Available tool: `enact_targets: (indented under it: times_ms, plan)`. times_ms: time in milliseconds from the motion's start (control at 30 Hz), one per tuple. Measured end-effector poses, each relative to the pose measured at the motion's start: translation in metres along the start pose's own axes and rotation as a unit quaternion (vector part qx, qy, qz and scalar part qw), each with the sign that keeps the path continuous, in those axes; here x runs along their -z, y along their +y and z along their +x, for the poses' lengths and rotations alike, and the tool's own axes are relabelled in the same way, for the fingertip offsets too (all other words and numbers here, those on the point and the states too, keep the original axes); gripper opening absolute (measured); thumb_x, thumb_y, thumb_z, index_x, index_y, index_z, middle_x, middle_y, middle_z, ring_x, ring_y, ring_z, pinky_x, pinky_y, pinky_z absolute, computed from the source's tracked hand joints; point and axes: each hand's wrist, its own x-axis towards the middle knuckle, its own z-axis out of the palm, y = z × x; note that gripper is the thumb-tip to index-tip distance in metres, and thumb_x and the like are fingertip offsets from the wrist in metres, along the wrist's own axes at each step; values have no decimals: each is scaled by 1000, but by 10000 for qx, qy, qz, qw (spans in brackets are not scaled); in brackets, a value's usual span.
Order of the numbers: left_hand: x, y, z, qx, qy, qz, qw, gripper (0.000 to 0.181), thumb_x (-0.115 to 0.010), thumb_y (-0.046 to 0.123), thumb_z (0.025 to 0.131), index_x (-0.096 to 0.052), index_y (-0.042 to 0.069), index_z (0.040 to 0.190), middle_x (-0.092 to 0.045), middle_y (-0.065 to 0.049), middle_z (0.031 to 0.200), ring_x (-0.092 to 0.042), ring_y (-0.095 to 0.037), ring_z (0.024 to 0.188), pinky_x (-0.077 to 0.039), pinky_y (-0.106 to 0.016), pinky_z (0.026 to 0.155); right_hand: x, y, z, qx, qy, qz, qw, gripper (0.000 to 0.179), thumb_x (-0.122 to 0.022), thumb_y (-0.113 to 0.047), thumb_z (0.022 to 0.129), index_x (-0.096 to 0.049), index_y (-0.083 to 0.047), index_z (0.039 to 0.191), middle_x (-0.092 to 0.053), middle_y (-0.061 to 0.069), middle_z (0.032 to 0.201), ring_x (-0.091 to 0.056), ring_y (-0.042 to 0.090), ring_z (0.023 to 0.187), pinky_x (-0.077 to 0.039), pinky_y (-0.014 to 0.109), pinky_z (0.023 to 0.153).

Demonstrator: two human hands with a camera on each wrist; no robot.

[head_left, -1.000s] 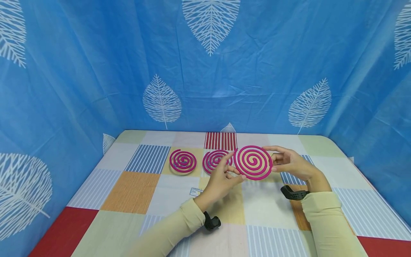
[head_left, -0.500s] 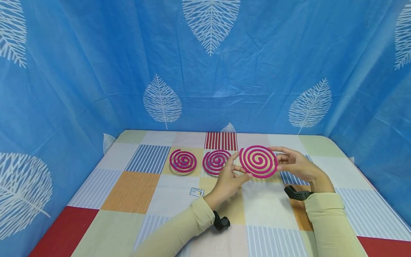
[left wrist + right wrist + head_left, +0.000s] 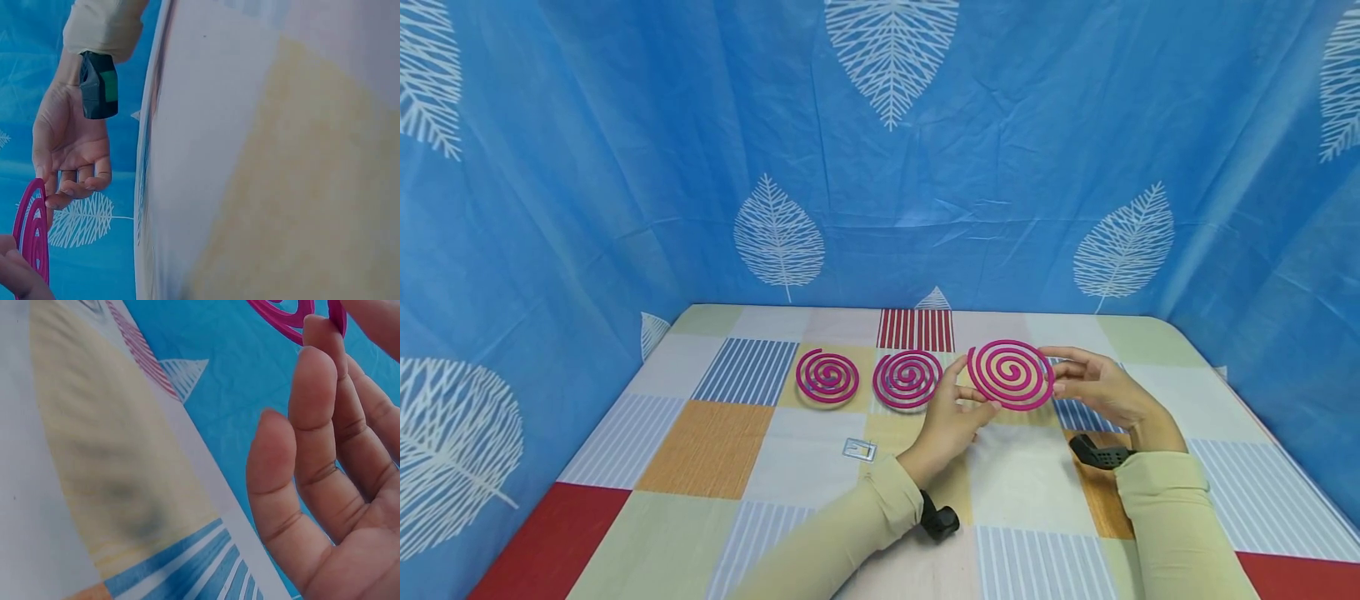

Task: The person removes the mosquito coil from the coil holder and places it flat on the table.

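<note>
Both hands hold a magenta mosquito coil (image 3: 1011, 376) by its rim, raised above the table and tilted toward the head camera. My left hand (image 3: 950, 429) pinches its left edge between thumb and fingers. At its right edge my right hand (image 3: 1096, 389) pinches with thumb and fingertips, the other fingers loosely curled. In the right wrist view the coil (image 3: 284, 322) shows only in part at the top. Behind and left of my left hand sits a second coil (image 3: 907, 380), and farther left a third coil (image 3: 827, 377). Bluish bits show beneath both.
A small flat rectangular piece (image 3: 859, 449) with a cut-out tongue, metal-looking, lies left of my left forearm. The table has a patchwork cloth (image 3: 820, 467). A blue leaf-print curtain (image 3: 985, 167) encloses the back and sides.
Both hands have shifted right with the held coil, the left hand more than the right. The coil leans back flatter. The middle coil and the small flat piece are less covered.
</note>
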Motion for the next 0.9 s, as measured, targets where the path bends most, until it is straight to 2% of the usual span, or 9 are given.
enact_targets:
  times_ms: [133,333,600,900]
  plan:
    - [-4,0,3,181,-89,104,9997,87,-78,12,99,-29,15,171,-65,1,99,-71,-21,75,-50,-21,53,1,2,-3,-188,300,39,9994,48,-61,6,105,-68,-31,135,-77,-1,112,-73,15,106,-59,30,95]
    - [-8,-1,9,386,-137,225,9989,88,-77,14,100,-26,18,172,-66,3,98,-73,-22,78,-53,-22,55,4,8,-3,-241,443,202,9985,47,-61,6,106,-70,-32,133,-77,-2,113,-74,13,104,-61,30,92]
    - [-10,-2,18,663,-278,180,9972,95,-78,5,96,-23,18,173,-68,0,93,-67,-13,69,-53,-21,53,5,14,-1,-462,831,211,9952,45,-65,2,105,-76,-35,126,-77,-2,111,-73,13,97,-62,26,82]
    - [-12,-7,29,1202,-258,-85,9924,95,-76,0,97,-22,17,173,-69,-2,88,-59,-11,65,-50,-18,51,4,20,-3,-640,998,255,9926,42,-67,1,105,-76,-37,121,-75,-3,109,-72,11,94,-61,24,76]
